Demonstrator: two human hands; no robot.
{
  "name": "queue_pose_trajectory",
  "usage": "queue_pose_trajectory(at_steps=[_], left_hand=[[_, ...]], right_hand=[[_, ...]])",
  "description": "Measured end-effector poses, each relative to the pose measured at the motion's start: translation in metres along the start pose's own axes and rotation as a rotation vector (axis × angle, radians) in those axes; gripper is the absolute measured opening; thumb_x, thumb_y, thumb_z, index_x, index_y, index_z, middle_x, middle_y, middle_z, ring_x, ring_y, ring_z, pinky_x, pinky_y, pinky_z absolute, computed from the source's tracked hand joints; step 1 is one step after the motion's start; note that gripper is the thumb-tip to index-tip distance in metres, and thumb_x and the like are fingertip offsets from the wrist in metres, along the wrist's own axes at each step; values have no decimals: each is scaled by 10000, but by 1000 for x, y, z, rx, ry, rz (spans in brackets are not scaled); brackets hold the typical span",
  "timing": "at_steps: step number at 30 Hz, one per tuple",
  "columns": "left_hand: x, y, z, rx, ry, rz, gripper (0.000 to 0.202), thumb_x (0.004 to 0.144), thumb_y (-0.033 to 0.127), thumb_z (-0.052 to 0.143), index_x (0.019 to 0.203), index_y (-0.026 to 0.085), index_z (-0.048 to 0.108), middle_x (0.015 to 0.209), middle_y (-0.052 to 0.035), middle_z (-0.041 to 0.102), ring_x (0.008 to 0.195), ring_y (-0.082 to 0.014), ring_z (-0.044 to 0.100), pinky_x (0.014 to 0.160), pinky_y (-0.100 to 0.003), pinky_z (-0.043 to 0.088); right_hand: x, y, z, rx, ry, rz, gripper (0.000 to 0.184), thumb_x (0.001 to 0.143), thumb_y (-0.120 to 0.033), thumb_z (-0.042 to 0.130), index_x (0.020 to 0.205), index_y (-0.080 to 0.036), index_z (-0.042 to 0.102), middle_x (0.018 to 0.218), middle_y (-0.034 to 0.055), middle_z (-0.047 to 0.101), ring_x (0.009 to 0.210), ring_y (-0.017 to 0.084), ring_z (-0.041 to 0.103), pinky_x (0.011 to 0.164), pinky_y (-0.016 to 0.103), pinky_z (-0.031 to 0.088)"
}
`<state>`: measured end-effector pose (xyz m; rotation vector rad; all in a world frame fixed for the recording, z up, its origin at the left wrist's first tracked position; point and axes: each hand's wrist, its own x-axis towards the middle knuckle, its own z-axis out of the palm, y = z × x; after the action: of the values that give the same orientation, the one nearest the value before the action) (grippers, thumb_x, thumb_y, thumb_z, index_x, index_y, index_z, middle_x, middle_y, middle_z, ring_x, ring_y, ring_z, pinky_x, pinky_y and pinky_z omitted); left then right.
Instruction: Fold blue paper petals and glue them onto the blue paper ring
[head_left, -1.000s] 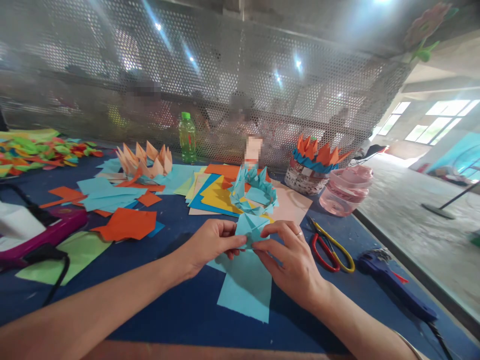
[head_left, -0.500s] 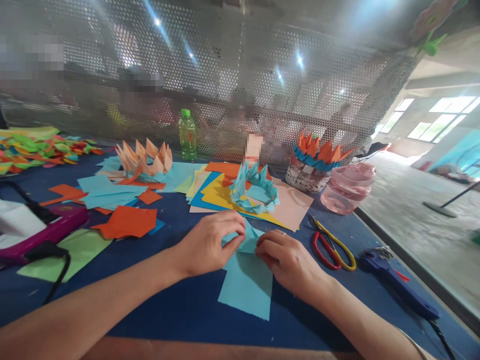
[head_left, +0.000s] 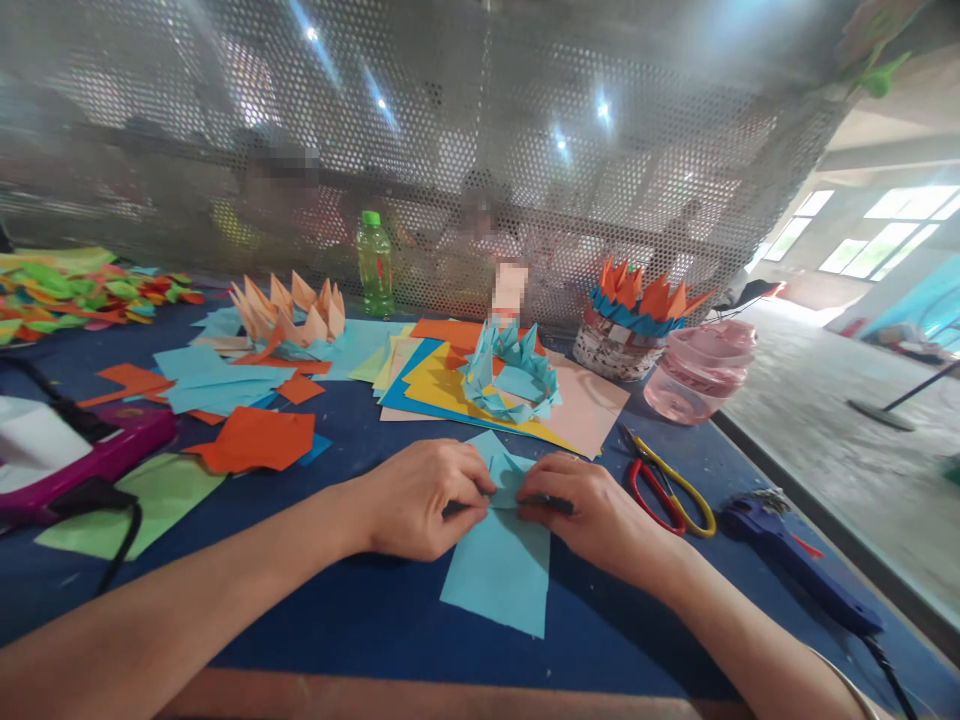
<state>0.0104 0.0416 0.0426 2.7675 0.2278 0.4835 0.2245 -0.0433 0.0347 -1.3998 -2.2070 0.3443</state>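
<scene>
My left hand (head_left: 422,497) and my right hand (head_left: 592,505) press down side by side on a folded light-blue paper piece (head_left: 505,470) at the table's near middle. The fingers of both hands are curled and pinched on its folds. Under it lies a flat light-blue paper square (head_left: 501,570) on the dark blue table top (head_left: 360,620). Just beyond the hands sits a light-blue folded paper crown (head_left: 511,380) on a stack of yellow, blue and pink sheets (head_left: 435,385).
Red-and-yellow scissors (head_left: 664,480) and a blue glue gun (head_left: 791,565) lie to the right. Orange paper pieces (head_left: 259,438), a green sheet (head_left: 139,505) and a purple tool (head_left: 90,460) lie left. A green bottle (head_left: 374,262), peach paper crown (head_left: 289,312), pink container (head_left: 697,370) and mesh screen stand behind.
Both hands have lowered the folded light-blue piece from just above the table onto the flat square and now press it down with fingers closed.
</scene>
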Motion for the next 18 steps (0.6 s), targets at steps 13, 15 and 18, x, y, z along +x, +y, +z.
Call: queue_pose_trajectory(at_steps=[13, 15, 18], left_hand=[[-1, -5, -1, 1, 28, 68, 195, 771, 106, 568, 602, 167, 645, 879, -14, 741, 898, -199, 649, 794, -312, 496], [0, -5, -1, 0, 22, 67, 193, 770, 105, 567, 607, 168, 650, 881, -16, 742, 900, -201, 649, 794, -313, 497], [0, -4, -1, -5, 18, 65, 195, 770, 104, 565, 609, 168, 654, 880, -24, 742, 899, -204, 650, 800, -316, 499]], right_hand=[[6, 2, 16, 51, 85, 234, 123, 824, -261, 612, 726, -187, 621, 704, -5, 608, 653, 124, 533, 593, 232, 385], [6, -1, 17, 18, 93, 249, 130, 821, -262, 602, 715, -187, 603, 699, -3, 603, 661, 131, 528, 597, 237, 376], [7, -4, 18, -7, 91, 275, 128, 812, -250, 595, 701, -187, 588, 702, 2, 603, 682, 140, 531, 612, 240, 374]])
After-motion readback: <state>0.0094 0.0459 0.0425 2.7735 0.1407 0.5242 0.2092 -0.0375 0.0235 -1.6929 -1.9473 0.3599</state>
